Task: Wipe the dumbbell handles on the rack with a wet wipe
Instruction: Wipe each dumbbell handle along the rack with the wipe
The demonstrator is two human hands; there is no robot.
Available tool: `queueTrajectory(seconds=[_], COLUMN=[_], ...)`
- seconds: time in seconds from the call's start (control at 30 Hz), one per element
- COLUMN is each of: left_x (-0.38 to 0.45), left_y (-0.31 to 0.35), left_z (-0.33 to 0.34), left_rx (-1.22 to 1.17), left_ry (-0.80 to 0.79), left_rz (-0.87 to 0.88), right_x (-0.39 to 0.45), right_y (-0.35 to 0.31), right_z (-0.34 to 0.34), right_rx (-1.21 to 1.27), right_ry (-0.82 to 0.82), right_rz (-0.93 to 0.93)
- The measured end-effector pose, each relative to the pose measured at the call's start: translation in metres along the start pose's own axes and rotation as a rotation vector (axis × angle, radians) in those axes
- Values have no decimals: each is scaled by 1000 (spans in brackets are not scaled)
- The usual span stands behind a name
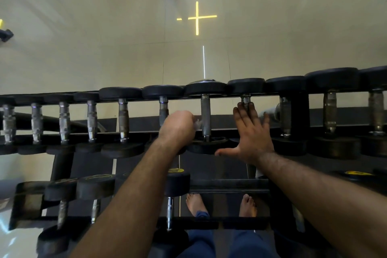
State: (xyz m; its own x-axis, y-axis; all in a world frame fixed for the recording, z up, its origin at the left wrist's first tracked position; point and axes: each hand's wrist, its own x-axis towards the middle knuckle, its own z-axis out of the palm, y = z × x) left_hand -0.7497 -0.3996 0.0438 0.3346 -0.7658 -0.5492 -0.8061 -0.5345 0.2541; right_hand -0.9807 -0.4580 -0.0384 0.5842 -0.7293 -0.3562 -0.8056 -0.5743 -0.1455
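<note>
Head view: a black two-tier dumbbell rack (230,190) runs across the frame, its upper tier carrying a row of black round-headed dumbbells with bare metal handles lying front to back. The handles are silver-grey and knurled; those toward the left end of the rack look dull and mottled, and the straight dark-grey handle (205,117) near the rack's middle is the plainest seen. The left hand (178,128) sits just left of that handle, over the neighbouring dumbbell handle (163,109), its fingers curled into a fist that hides that handle's near half. A small pale scrap, apparently the wet wipe (197,123), shows at the right edge of the fist, between the knuckles and the dark-grey handle; whether it touches that handle cannot be told. The right hand (252,134) lies just right of the same handle, fingers straight and spread, thumb stretched out to the left over the near dumbbell heads, grasping nothing; its fingertips (248,107) reach the far end of the next handle (245,98), which they mostly cover. On the lower tier of the rack stand fewer dumbbells, one with a yellow mark (176,170) on its head. Below the rack, bare feet (195,203) and blue trouser legs (201,243) show; beyond it lies pale flooring (104,37) bearing a yellow cross (196,18).
</note>
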Motion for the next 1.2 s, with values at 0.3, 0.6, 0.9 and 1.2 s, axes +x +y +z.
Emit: queueTrajectory(seconds=[0.3,0.6,0.9,1.2], left_x=[-45,-66,-67,-12], left_y=[-45,-67,-61,-42], left_z=[-36,-45,-30,-1], left_rx=[-208,-275,-435,-478], left_ry=[445,589,536,560], left_rz=[-45,29,102,258], right_x=[7,18,-4,-14], right_y=[-118,-172,-105,-83], right_z=[-21,-19,18,23], right_rx=[-113,-261,312,364], right_ry=[-103,-168,258,372], right_rz=[-355,18,-179,-288])
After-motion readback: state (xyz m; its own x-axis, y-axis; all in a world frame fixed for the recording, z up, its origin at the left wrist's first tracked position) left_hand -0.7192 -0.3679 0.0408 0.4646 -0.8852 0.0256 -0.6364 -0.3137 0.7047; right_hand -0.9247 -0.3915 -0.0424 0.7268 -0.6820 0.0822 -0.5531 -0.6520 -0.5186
